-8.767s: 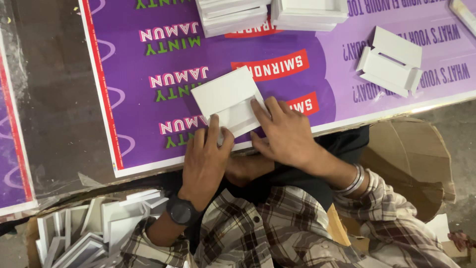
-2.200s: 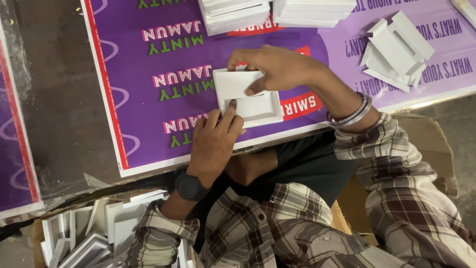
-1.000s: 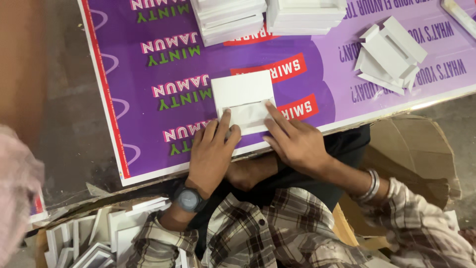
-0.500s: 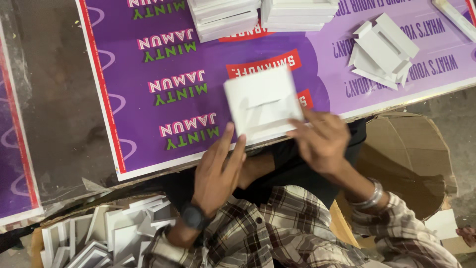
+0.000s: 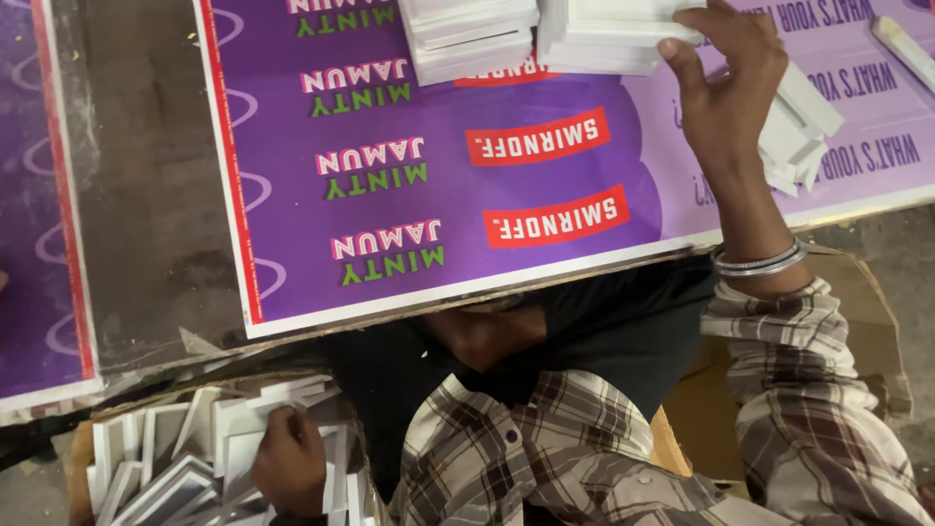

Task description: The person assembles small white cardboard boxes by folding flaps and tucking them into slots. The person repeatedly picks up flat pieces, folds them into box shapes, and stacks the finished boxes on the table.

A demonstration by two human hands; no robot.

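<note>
My right hand reaches to the far side of the purple printed board. Its spread fingertips rest on the right stack of white folded card trays, and nothing shows inside the hand. A second stack of white trays stands just to the left. My left hand is down at the lower left inside a carton of flat white card pieces, with its fingers curled on one of those pieces. A metal bangle is on my right wrist.
A loose pile of folded white trays lies right of my right hand. A white strip lies at the top right. Another purple board lies at the left across a dark gap. Brown cardboard sits by my right elbow.
The white tray that both hands held on the board is gone from there. My right hand has moved up to the far stack. My left hand has dropped into the carton.
</note>
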